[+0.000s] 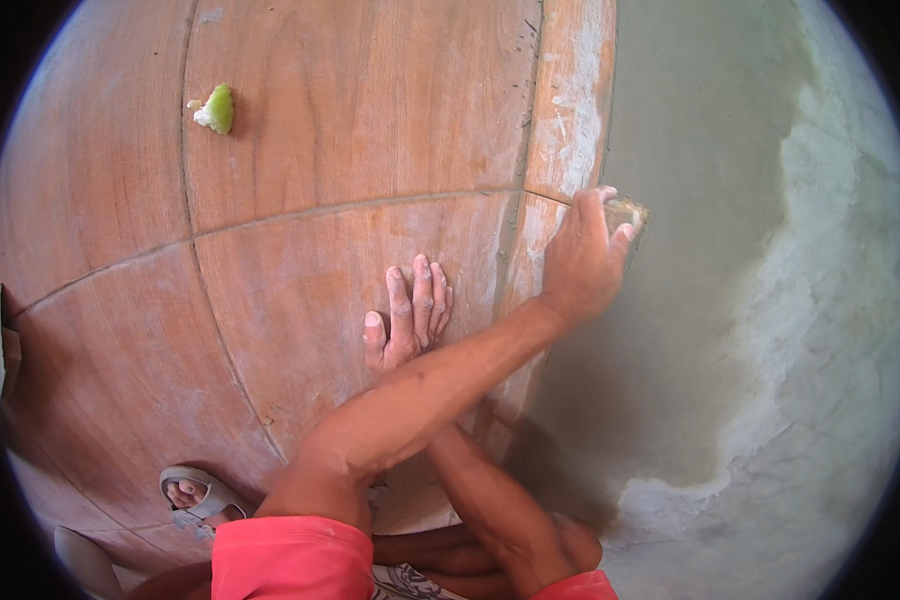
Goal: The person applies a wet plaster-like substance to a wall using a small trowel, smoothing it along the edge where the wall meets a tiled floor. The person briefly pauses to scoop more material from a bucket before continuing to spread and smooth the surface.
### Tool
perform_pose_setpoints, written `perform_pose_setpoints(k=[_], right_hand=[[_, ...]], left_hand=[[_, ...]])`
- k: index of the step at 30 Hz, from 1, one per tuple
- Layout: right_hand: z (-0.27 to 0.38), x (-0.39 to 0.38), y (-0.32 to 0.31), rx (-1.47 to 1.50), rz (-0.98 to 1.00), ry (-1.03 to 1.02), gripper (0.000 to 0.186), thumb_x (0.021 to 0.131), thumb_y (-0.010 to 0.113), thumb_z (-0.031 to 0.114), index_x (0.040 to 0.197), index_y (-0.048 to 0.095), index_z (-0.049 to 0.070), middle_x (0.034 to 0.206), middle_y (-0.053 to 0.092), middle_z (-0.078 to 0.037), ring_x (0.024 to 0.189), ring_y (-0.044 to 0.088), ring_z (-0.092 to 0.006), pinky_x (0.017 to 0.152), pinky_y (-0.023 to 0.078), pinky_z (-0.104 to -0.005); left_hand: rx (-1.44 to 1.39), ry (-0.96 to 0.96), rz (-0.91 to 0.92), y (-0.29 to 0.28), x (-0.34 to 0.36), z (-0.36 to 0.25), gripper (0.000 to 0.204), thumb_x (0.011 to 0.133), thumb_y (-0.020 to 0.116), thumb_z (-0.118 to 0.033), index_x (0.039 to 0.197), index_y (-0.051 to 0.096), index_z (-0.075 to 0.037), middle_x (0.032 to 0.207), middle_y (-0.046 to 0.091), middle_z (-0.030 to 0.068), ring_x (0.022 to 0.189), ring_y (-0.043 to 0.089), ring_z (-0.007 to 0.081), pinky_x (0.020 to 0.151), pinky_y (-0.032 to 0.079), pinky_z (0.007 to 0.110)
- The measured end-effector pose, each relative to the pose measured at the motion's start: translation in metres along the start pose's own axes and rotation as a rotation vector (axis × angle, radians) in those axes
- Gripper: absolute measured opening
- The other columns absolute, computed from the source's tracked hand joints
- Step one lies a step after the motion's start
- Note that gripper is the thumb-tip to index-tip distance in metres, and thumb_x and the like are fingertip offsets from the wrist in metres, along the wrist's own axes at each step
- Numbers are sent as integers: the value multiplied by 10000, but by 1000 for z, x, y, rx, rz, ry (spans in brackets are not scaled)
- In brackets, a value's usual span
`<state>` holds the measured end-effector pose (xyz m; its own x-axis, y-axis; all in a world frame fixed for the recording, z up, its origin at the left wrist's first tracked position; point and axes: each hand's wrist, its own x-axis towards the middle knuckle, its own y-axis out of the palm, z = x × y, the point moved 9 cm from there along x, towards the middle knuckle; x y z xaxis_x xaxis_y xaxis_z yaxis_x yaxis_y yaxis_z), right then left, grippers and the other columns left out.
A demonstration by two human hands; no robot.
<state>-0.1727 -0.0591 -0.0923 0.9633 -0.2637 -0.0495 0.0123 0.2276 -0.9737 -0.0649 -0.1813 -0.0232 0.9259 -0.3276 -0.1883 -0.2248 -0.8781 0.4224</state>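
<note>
My left arm crosses over my right forearm. My left hand [582, 258] is closed round a small tan-grey block [625, 213], possibly a sponge; its material is unclear. The block rests at the border between the narrow whitish-stained tile strip [573, 95] and the smooth grey cement [700, 190]. My right hand [412, 312] lies palm down on a wood-look tile [300, 290], fingers stretched out and dusted with pale powder. Its wrist is hidden beneath my left forearm.
A torn piece of green and white fruit or foam [216, 110] lies on the upper-left tile. My sandalled foot [192, 494] is at lower left. Paler dry cement [820, 400] borders the darker damp patch. A grey-brown object [8, 360] stands at the left edge.
</note>
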Motion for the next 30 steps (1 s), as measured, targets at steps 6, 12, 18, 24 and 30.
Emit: perform_pose_setpoints(k=[6, 12, 18, 24, 30], right_hand=[[-6, -1, -5, -25, -84, 11, 516, 968, 429, 373, 1361, 516, 50, 1485, 385, -224, 1363, 345, -433, 1116, 221, -580], [-5, -3, 1, -40, -48, -33, 509, 976, 435, 357, 1387, 488, 62, 1497, 365, -227, 1377, 326, -427, 1112, 230, -592], [-1, -1, 2, -20, -24, -7, 517, 977, 424, 378, 1393, 487, 77, 1496, 368, -222, 1379, 325, -428, 1117, 214, -590], [-11, -3, -3, -30, -96, 30, 527, 966, 433, 394, 1399, 496, 98, 1496, 382, -209, 1372, 347, -418, 1117, 223, -585], [-3, -1, 0, -12, -2, 1, 529, 957, 441, 381, 1405, 492, 103, 1506, 369, -207, 1390, 325, -413, 1106, 239, -602]], left_hand=[[-193, 160, 339, 50, -77, -90, 551, 920, 618, -177, 1352, 361, 51, 1201, 521, 268, 1103, 538, 434, 953, 442, 454], [26, -51, -76, -14, 5, -13, 513, 928, 599, -147, 1329, 358, 63, 1224, 526, 307, 1120, 546, 436, 954, 436, 474], [70, -135, -65, 6, 20, -10, 438, 922, 612, -140, 1259, 403, 46, 1193, 535, 290, 1096, 554, 422, 908, 449, 464], [-38, 126, 186, 44, -53, -86, 507, 901, 655, -168, 1289, 410, 49, 1193, 533, 276, 1100, 554, 419, 920, 447, 462], [107, -120, -181, -30, 57, -5, 467, 934, 600, -160, 1277, 376, 63, 1191, 531, 298, 1127, 547, 420, 945, 429, 481]])
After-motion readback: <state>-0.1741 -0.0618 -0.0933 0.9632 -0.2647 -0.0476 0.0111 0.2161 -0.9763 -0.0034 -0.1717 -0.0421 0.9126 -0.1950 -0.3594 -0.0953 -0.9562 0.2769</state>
